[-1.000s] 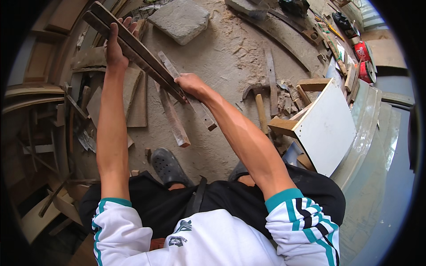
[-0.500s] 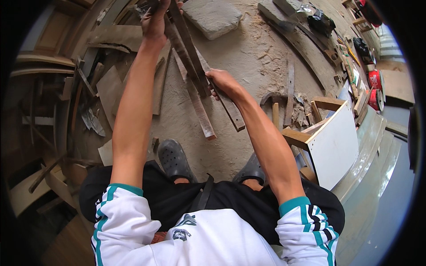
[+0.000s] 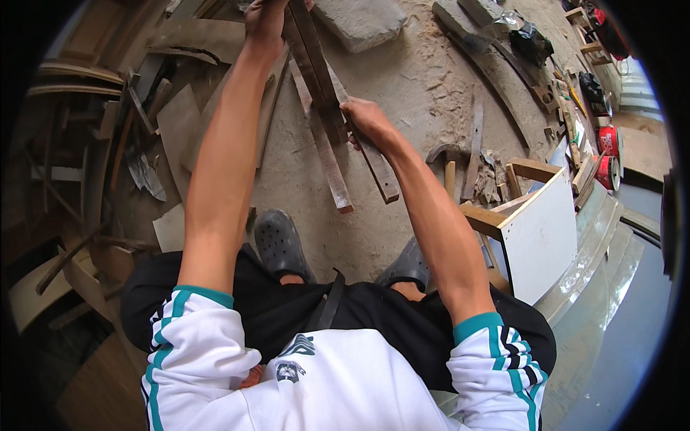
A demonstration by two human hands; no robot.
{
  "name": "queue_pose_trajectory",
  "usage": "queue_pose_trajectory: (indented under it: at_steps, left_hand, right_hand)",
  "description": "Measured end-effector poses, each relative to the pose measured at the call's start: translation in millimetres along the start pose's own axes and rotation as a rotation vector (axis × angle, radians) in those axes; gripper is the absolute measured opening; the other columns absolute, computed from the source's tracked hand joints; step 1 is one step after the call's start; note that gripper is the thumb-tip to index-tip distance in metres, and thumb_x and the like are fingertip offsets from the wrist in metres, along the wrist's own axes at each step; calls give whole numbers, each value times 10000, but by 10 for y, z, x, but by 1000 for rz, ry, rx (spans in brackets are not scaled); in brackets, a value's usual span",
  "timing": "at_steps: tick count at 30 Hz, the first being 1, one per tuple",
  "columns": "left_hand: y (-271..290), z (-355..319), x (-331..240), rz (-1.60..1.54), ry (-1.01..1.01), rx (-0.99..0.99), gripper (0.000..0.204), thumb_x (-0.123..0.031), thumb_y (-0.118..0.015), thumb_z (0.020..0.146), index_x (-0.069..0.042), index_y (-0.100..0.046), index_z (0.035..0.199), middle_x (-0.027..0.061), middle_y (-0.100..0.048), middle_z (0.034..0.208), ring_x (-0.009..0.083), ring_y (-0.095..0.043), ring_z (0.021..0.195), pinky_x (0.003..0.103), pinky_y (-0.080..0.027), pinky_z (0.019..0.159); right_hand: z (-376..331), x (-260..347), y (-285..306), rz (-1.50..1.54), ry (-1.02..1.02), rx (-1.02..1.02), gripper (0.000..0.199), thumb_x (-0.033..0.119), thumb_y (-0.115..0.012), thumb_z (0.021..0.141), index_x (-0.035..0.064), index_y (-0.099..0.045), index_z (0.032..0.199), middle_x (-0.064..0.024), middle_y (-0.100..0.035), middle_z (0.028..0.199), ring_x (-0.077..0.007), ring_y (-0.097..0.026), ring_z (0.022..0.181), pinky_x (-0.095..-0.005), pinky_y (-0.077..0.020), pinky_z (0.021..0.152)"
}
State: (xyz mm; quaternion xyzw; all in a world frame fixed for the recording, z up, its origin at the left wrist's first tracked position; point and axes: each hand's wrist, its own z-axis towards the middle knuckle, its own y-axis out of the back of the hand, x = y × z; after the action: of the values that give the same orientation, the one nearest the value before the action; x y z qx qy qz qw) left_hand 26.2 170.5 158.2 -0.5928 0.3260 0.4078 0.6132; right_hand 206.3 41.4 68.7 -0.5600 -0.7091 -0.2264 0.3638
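Wooden strips [image 3: 316, 65] gripped in both hands above a sawdust-covered floor [image 3: 417, 93].
Left hand [image 3: 264, 20] clasps their far end; right hand [image 3: 365, 118] grips lower down, beside a hammer [image 3: 447, 161].

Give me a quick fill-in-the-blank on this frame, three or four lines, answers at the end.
1. Both hands grip a bundle of long wooden ____.
2. The left hand holds the bundle at its far end, and the right hand holds it ____ the body.
3. The hammer lies on the floor on the person's ____ side.
4. The white board leans beside a wooden ____.

Answers: strips; nearer; right; frame
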Motion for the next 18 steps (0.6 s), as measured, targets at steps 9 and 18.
queue_pose_trajectory:
  at_steps: [9, 18]
  left_hand:
    - [20, 49, 26, 25, 48, -10, 376, -343, -835, 821, -55, -691, 1016, 59, -720, 936, 161, -691, 819, 304, -582, 733]
    - [16, 62, 56, -30, 41, -30, 334, -272, -831, 829, -51, -685, 1033, 70, -724, 948, 183, -700, 836, 326, -597, 745]
  right_hand:
    - [-35, 28, -1, -31, 6, -26, 346, 237, -515, 988, 93, -623, 1284, -78, -576, 729, -166, -534, 451, -309, -456, 361]
    - [-31, -25, 7, -28, 96, -45, 299, 221, -539, 941, -3, -650, 1107, -101, -606, 642, -203, -588, 457, -354, -478, 412]
